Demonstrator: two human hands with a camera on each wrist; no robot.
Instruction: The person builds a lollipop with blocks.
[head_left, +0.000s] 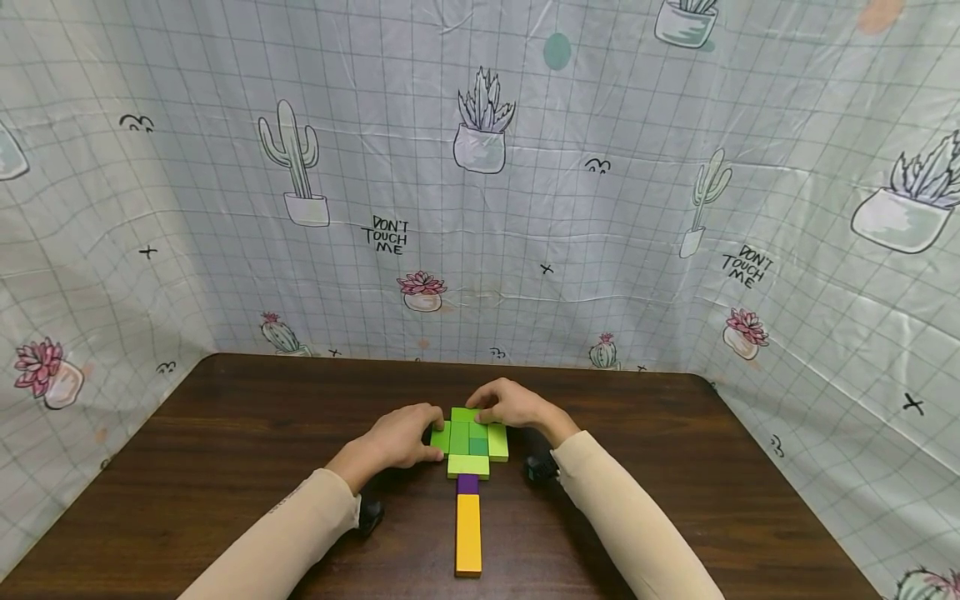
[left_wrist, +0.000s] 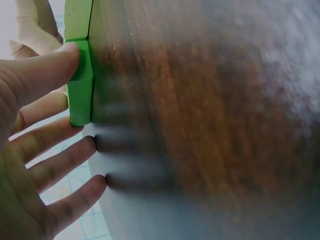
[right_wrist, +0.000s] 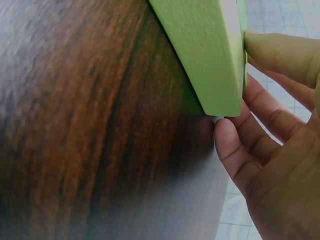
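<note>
Several green wooden blocks lie flat together near the middle of the table. My left hand (head_left: 403, 433) is at their left side, thumb and index finger pinching the left green block (head_left: 441, 439). In the left wrist view its thumb (left_wrist: 70, 57) presses that block while the other fingers spread behind it. At the far side, my right hand (head_left: 513, 404) pinches the far green block (head_left: 462, 414) between thumb and fingers. Between them lie a long green block (head_left: 459, 439) and a small darker green block (head_left: 477, 447). A pale green block (head_left: 497, 443) lies on the right, another light green block (head_left: 468, 467) in front.
Toward me from the green group, a small purple block (head_left: 467, 484) and a long yellow block (head_left: 468, 533) run in a line. The brown wooden table (head_left: 247, 450) meets a hanging sheet printed with cacti (head_left: 525, 275) at its back and sides.
</note>
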